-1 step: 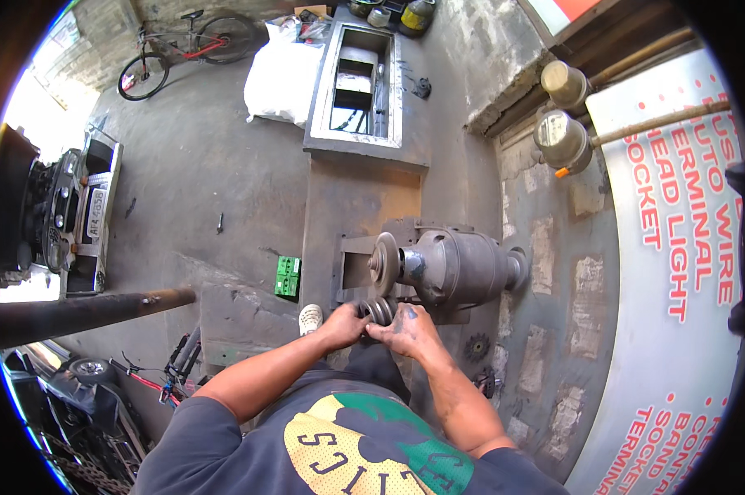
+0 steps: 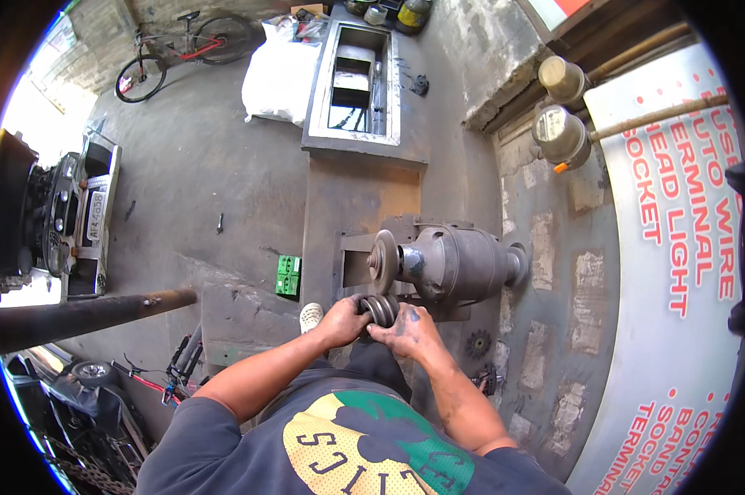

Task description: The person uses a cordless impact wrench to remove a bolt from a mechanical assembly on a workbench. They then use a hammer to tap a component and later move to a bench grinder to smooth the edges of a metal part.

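Between my two hands is a grooved metal pulley [image 2: 380, 310], dark with shinier ridges. My left hand [image 2: 341, 322] grips its left side, and the fingertips are partly hidden behind it. On the right side my right hand [image 2: 407, 330], smudged dark, closes on the same pulley with the thumb toward me. Just beyond the hands stands a grey bench grinder [image 2: 459, 264] with a round wheel [image 2: 382, 262] at its left end. The pulley is close below that wheel; whether they touch I cannot tell.
A green box [image 2: 288, 275] sits left of the grinder's base. Beyond it are a metal-rimmed basin [image 2: 319, 124] and a white sack [image 2: 277, 82]. A dark pole [image 2: 100, 316] juts in from the left, near a parked vehicle [image 2: 63, 214]. A large sign [image 2: 636, 346] is at right.
The pulley appears turned very slightly between my hands. Both hands stay at almost the same place near the grinder wheel.
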Tool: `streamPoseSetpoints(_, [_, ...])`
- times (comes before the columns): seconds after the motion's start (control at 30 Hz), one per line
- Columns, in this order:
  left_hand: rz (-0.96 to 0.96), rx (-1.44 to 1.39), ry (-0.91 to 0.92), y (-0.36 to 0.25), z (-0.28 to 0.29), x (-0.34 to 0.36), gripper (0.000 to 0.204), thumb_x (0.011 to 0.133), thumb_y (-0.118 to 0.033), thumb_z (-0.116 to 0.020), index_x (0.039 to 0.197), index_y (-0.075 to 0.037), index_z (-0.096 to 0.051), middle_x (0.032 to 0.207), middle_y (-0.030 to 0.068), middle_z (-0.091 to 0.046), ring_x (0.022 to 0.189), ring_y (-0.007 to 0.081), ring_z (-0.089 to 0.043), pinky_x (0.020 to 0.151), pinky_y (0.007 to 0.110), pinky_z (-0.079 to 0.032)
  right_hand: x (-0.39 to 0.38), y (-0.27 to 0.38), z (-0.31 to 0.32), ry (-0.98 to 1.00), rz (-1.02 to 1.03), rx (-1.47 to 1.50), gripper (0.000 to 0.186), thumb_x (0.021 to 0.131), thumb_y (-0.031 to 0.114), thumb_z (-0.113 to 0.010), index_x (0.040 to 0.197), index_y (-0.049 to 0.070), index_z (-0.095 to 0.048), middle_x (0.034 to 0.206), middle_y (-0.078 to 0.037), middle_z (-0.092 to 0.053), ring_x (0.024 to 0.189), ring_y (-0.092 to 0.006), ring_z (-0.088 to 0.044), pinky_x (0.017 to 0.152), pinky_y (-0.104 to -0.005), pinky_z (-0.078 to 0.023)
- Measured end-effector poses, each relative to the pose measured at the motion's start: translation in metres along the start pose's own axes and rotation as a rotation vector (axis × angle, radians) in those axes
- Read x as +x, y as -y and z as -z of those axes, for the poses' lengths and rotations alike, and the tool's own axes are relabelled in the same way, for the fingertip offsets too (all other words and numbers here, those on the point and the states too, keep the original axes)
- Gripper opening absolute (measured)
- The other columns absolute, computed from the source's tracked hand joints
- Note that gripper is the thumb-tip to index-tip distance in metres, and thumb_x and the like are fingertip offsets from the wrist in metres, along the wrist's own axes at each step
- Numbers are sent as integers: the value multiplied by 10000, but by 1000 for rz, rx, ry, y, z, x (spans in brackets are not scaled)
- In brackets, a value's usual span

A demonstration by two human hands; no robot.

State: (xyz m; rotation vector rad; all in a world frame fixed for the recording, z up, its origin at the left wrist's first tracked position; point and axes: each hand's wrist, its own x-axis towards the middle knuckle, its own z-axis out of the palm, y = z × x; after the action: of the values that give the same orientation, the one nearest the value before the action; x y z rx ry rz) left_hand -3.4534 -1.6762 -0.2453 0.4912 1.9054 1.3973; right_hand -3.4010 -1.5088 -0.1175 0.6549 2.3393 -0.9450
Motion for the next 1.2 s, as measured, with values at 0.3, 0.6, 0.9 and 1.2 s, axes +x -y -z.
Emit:
streamPoseSetpoints(0.3, [391,-838,217,17,-15,7,259,1079,-154,-602,1258,-6,-715,1107,77,-756,918,175,-739,771,354,-615,3,-27,-36,-233,144,183,623,771,293,-935,1226,-63,-701,1082,-242,-787,999,-332,-788,917,-422,-606])
streamPoseSetpoints(0.6, [630,-805,282,37,-16,8,196,1029,-140,-646,1159,-41,-755,1016,56,-794,892,178,-738,852,390,-604,32,10,8,115,-61,-136,623,745,508,-857,874,-93,-761,846,-309,-739,822,-392,-785,762,-448,-603])
streamPoseSetpoints(0.9, [319,-677,202,13,-7,10,255,1040,-64,-588,1231,9,-741,1101,117,-779,981,196,-739,869,363,-604,4,-53,-76,-408,344,296,704,790,423,-905,1218,-78,-656,1095,-270,-751,1059,-375,-750,960,-464,-572])
streamPoseSetpoints(1.2, [676,-1082,224,67,3,13,337,992,-199,-675,1291,-46,-652,1198,41,-733,1071,146,-710,916,307,-574,31,-10,-19,-126,58,110,437,695,365,-820,901,-21,-810,893,-264,-771,870,-401,-782,817,-448,-633])
